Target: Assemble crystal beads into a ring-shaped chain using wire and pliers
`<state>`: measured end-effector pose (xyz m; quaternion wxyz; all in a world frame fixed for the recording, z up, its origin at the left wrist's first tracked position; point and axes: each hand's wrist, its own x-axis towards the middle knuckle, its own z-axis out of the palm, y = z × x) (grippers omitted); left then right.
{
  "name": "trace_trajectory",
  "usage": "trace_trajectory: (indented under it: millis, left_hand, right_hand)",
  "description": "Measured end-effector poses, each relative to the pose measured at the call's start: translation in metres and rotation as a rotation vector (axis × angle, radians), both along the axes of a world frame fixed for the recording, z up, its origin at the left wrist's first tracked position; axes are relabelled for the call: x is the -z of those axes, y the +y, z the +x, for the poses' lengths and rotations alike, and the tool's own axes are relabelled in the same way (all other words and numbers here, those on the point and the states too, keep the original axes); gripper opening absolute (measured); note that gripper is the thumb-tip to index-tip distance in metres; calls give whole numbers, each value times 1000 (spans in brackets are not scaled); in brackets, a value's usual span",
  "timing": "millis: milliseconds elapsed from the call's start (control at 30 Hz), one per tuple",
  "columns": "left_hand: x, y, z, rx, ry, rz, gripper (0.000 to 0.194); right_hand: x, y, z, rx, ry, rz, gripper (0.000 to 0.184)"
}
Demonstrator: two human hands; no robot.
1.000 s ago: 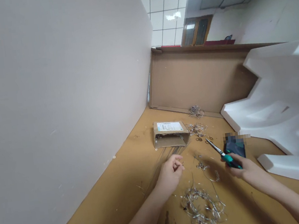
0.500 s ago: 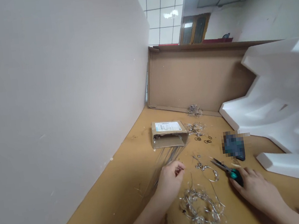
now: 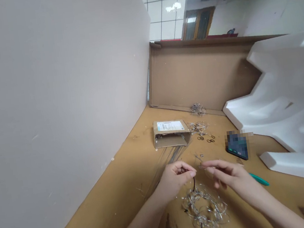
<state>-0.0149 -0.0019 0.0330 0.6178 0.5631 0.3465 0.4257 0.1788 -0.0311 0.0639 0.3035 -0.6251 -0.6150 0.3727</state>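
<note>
My left hand point(image 3: 175, 181) is closed in a pinch, and a short black cord point(image 3: 194, 184) hangs from its fingertips. Close by on the right, my right hand point(image 3: 227, 175) has thumb and forefinger drawn together at a few small shiny bits; what they grip is too small to make out. Below both hands lies a tangled ring of clear beads and silvery wire point(image 3: 205, 207), with black cord pieces in it. Beyond the right hand, only the green handle of the scissors point(image 3: 259, 179) shows, the rest being hidden behind that hand.
A small open cardboard box point(image 3: 172, 140) with a label lies ahead, thin grey wires point(image 3: 175, 153) in front. Right of it are a beaded wire heap point(image 3: 198, 127) and black rings point(image 3: 210, 141). A phone point(image 3: 236, 148) lies before white foam point(image 3: 285, 112). A pale panel point(image 3: 67, 83) borders the left.
My right hand has let go of the scissors and moved left, close to my left hand. A black cord now shows in the left hand, which has shifted slightly right.
</note>
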Motion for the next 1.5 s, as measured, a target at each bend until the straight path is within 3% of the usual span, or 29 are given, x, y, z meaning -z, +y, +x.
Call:
trace_trajectory:
  millis: [133, 300, 533, 700, 867, 933, 1100, 1300, 1500]
  left_hand:
    - [-1, -1, 1, -17, -44, 64, 19]
    - [5, -1, 6, -57, -81, 165, 14]
    - [10, -6, 12, -93, -74, 223, 9]
    - [9, -5, 12, -131, -45, 151, 10]
    - [7, -4, 11, -58, -150, 39, 13]
    - [6, -4, 11, -31, -186, 13, 12]
    - [8, 2, 10, -107, -238, 46, 29]
    - [13, 10, 9, -169, -184, -36, 19]
    - [15, 9, 10, -177, -119, 2, 15]
  right_hand:
    - [-2, -2, -35, -107, 350, -172, 40]
    - [-1, 0, -38, -100, 413, -178, 38]
    - [0, -3, -32, -50, 368, -188, 35]
    - [1, -3, -35, -4, 349, -99, 41]
    - [-3, 3, -37, -140, 151, -178, 42]
    - [-1, 7, -33, -148, 86, -108, 43]
    - [18, 15, -28, -112, -32, 111, 34]
    - [44, 17, -40, -258, -8, 76, 28]
    - [43, 9, -36, -263, 37, 60, 29]
